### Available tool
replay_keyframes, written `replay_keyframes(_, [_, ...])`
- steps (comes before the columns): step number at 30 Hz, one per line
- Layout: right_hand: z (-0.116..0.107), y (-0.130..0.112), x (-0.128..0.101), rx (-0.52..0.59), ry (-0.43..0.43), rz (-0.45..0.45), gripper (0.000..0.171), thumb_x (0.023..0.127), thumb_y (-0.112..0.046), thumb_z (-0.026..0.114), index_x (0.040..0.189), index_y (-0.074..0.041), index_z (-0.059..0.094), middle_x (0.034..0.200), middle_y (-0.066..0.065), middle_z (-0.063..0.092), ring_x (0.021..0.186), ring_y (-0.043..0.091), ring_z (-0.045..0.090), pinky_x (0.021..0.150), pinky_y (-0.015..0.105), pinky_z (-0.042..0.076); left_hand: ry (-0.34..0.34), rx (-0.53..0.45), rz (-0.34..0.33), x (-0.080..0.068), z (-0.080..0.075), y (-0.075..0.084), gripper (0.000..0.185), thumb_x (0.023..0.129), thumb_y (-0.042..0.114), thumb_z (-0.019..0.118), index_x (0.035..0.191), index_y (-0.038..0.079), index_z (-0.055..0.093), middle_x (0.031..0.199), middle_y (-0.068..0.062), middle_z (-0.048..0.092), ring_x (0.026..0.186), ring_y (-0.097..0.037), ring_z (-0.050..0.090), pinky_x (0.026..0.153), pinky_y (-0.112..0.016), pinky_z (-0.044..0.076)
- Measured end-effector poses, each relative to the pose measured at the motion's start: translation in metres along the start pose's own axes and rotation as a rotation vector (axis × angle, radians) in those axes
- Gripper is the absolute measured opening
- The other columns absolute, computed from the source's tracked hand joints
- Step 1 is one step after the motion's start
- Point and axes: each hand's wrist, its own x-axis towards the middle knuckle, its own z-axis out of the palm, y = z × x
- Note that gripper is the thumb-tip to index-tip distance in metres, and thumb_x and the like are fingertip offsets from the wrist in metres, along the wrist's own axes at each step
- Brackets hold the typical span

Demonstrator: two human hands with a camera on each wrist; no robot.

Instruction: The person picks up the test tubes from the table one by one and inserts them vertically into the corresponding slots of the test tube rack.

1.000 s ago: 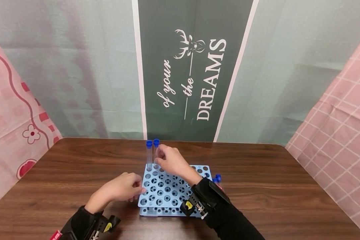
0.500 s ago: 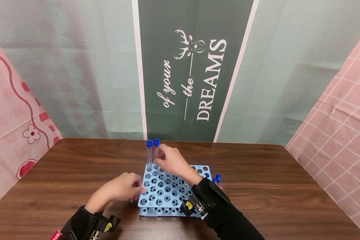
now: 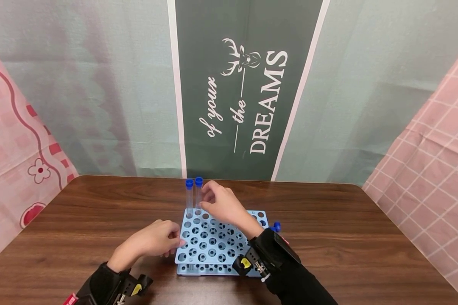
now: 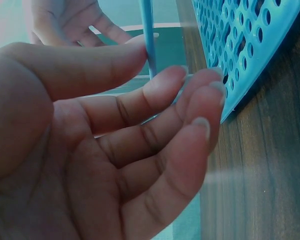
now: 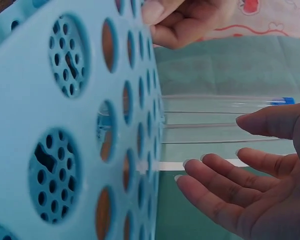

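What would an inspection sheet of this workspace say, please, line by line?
Surface: brown table, wood grain visible.
Job things: blue rack on it; two blue-capped tubes upright at its far left corner; more blue caps by its right side, partly hidden.
Clutter: nothing seen.
Hands: left hand pinches the rack's edge; right hand beside the tubes, thumb and fingers apart, contact unclear.
Cables: nothing seen.
Surroundings: green lettered cloth behind, pink cloths either side.

bkgd: grey-green cloth (image 3: 149, 84) behind tbl (image 3: 351, 237) | ctr: dk green panel (image 3: 252, 84) w/ wht borders (image 3: 177, 84), sideways wht txt (image 3: 268, 106), deer head (image 3: 247, 59) | l side: pink cloth w/ flower prints (image 3: 39, 170) | r side: pink grid cloth (image 3: 431, 161), creased | furn: tbl brown wood-grain, rounded far corners | light: soft, faint sheen (image 3: 164, 292) on near tbl top
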Motion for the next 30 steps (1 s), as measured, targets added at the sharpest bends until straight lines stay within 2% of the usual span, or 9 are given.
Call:
replay_keyframes(12, [-0.017,0.001,-0.015,0.018,0.033,0.01,0.021,0.086,-0.011,0.062,0.105,-0.005,0.054,0.092,0.005,0.061,0.081,0.018,0.058,0.07,0.029,0.047,0.003,0.01,-0.013,0.0,0.001,0.001,0.024,0.085,0.016,0.064,0.066,0.009,0.052,0.055,0.0,0.052,0.046,-0.012,0.049,0.047,-0.025,0.035])
replay_keyframes(21, [-0.03,0.0,-0.032,0.013,0.074,-0.005,0.018,0.084,-0.011,0.064,0.1,-0.007,0.057,0.089,0.002,0.061,0.081,0.017,0.058,0.07,0.029,0.046,0.014,0.02,0.002,-0.002,0.002,0.0,0.024,0.085,0.016,0.064,0.065,0.01,0.051,0.054,0.001,0.052,0.046,-0.011,0.049,0.047,-0.025,0.035])
replay_keyframes(30, [-0.043,0.007,-0.046,0.011,0.057,-0.044,0.017,0.084,-0.012,0.064,0.099,-0.006,0.058,0.086,0.001,0.06,0.077,0.014,0.057,0.067,0.028,0.045,0.021,0.024,0.022,-0.002,0.002,-0.001,0.025,0.086,0.016,0.063,0.065,0.01,0.051,0.054,0.003,0.052,0.045,-0.011,0.049,0.048,-0.025,0.037])
